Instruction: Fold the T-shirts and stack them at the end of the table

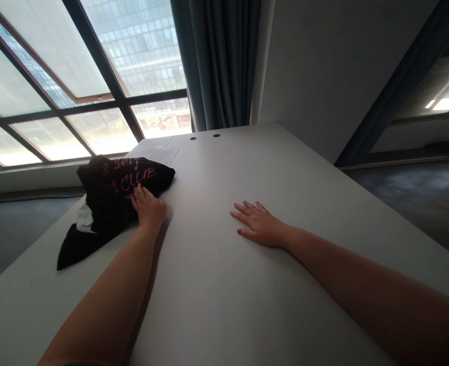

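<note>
Black printed cloth [112, 203]: crumpled heap, left part of white table [209, 295]; magenta script-like lettering across upper face, pale patch [84, 218] showing at lower left, dark pointed flap below. Left hand [148, 206]: fingers on cloth; cannot tell whether gripping. Right hand [260, 225]: palm down on table, fingers spread.

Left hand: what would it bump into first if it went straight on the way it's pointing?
Probably the black cloth, straight away: the left hand seems to rest on it, though exact depth is unclear.
</note>
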Tool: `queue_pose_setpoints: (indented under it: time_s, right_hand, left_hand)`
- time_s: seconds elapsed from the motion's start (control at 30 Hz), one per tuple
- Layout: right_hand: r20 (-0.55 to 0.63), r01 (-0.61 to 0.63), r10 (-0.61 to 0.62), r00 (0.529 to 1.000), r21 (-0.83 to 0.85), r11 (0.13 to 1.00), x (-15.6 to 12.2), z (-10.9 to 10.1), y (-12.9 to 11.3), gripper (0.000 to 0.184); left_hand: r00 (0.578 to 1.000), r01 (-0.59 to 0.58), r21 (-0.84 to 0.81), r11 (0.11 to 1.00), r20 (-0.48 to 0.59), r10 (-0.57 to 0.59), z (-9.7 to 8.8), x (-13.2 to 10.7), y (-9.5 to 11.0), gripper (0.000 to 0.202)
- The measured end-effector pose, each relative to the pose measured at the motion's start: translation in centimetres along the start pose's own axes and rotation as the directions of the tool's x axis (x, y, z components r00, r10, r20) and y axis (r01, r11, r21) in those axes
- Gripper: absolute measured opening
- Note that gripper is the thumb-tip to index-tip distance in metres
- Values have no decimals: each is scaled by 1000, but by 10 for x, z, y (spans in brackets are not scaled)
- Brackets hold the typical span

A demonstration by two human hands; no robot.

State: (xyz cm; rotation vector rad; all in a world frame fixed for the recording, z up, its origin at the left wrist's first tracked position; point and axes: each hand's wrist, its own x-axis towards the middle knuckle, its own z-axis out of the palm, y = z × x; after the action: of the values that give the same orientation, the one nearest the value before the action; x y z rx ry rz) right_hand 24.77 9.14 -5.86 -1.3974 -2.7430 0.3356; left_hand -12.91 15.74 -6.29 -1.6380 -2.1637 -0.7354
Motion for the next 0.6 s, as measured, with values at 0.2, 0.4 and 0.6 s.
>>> queue_pose_setpoints:
  time_s: [0.2, 0.4, 0.6]
  right_hand:
    - [6, -2, 2, 1000, -7, 1000, 0, 0, 0, 69]
    - [-11, 4, -4, 1000, -2, 1000, 0, 2, 1, 69]
    - [-11, 2, -2, 1000, 3, 1000, 0, 2, 1, 69]
  left_hand:
    - [1000, -22, 9, 1000, -13, 22, -2, -1, 3, 70]
    - [994, -16, 59, 998, 109, 10, 2, -1, 0, 58]
    - [985, -74, 152, 986, 169, 47, -1, 0, -2, 45]
